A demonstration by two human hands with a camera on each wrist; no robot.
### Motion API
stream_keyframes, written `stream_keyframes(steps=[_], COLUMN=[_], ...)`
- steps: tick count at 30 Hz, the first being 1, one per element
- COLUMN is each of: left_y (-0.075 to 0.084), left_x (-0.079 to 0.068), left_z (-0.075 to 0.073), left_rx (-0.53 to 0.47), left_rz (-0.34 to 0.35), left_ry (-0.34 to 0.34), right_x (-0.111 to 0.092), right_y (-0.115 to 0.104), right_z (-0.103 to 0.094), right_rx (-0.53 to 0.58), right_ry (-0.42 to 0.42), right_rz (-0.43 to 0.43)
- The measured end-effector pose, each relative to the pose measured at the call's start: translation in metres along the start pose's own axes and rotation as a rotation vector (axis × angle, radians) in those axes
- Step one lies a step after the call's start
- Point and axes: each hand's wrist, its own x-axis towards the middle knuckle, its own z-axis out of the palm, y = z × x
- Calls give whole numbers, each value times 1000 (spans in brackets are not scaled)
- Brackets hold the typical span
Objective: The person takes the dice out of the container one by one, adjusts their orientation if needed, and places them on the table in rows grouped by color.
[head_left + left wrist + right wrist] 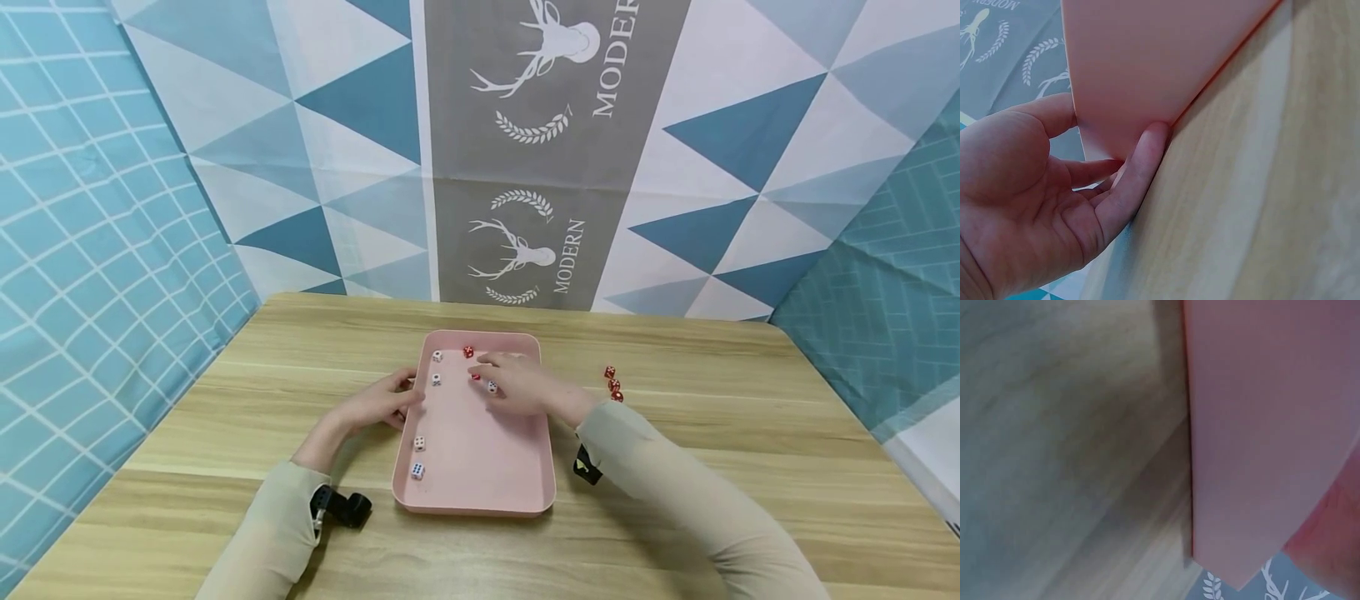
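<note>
Far left, blue gridded wall covering (82, 208); wood-grain table (210, 425) beneath. Left hand (378, 404) pinches the left wall of the pink tray (474, 505), mid-table; white dice (420, 443) line that side inside. Behind, grey deer-print panel (517, 171). Right hand (517, 385) over tray; whether its fingers pinch anything, I cannot tell. Rightward, red dice (614, 385) on wood, then teal herringbone covering (892, 283).

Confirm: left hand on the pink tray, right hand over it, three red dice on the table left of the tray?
Wrong side: the head view shows those three red dice on the table right of the pink tray. Left hand and right hand check out.
</note>
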Motion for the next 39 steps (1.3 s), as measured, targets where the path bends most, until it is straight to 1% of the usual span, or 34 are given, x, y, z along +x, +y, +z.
stream_keyframes(steps=[6, 12, 15, 18, 21, 24, 31, 35, 39], left_y=[0, 0, 0, -1, -1, -1, -2, -2, -4], left_x=[0, 1, 1, 1, 1, 1, 0, 0, 0], left_z=[1, 1, 1, 1, 1, 2, 1, 0, -1], left_rx=[21, 12, 4, 9, 8, 8, 2, -17, -33], left_rz=[-6, -4, -2, 3, 4, 6, 11, 27, 27], left_ry=[18, 24, 27, 17, 13, 11, 6, -7, -11], right_x=[1, 1, 1, 1, 0, -2, -10, -18, -29], right_y=[0, 1, 1, 1, 0, 0, 2, 7, 14], right_z=[5, 9, 11, 13, 14, 14, 1, -10, -22], right_rx=[-7, 8, -9, -46, -75, -70, 4, 26, 44], right_ry=[24, 107, 118, 115, 131, 157, 196, 212, 208], right_rz=[-30, -59, -61, -79, -102, -109, -118, -143, -150])
